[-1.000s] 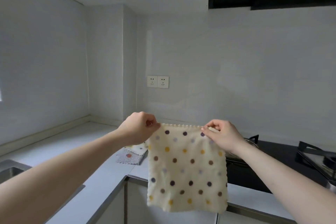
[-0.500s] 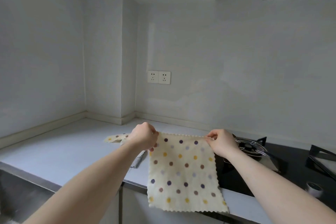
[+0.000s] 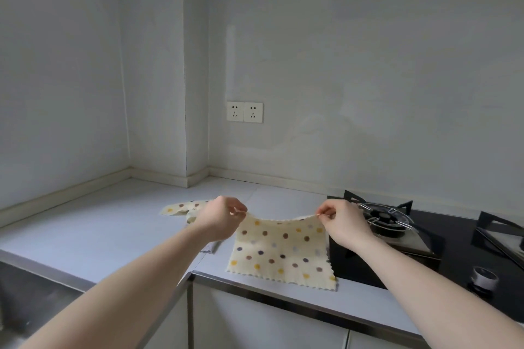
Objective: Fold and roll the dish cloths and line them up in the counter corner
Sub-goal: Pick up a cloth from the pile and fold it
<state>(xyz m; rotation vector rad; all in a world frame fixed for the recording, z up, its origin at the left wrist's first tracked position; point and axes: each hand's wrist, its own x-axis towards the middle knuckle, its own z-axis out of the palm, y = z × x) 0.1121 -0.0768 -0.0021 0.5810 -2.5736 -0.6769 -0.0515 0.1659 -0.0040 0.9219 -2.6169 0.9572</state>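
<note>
Left hand (image 3: 219, 219) and right hand (image 3: 344, 222) each pinching a top corner of the dotted cloth (image 3: 280, 252), lower edge draped on the surface (image 3: 93, 229), another dotted cloth (image 3: 181, 208) behind

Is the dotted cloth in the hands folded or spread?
Spread. The cloth is one flat layer, top corners pinched by left hand and right hand, lower edge on the counter.

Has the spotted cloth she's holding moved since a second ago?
Yes. The spotted cloth has come down: it hung past the counter edge before, and now its lower part lies on the counter beside the stove.
</note>
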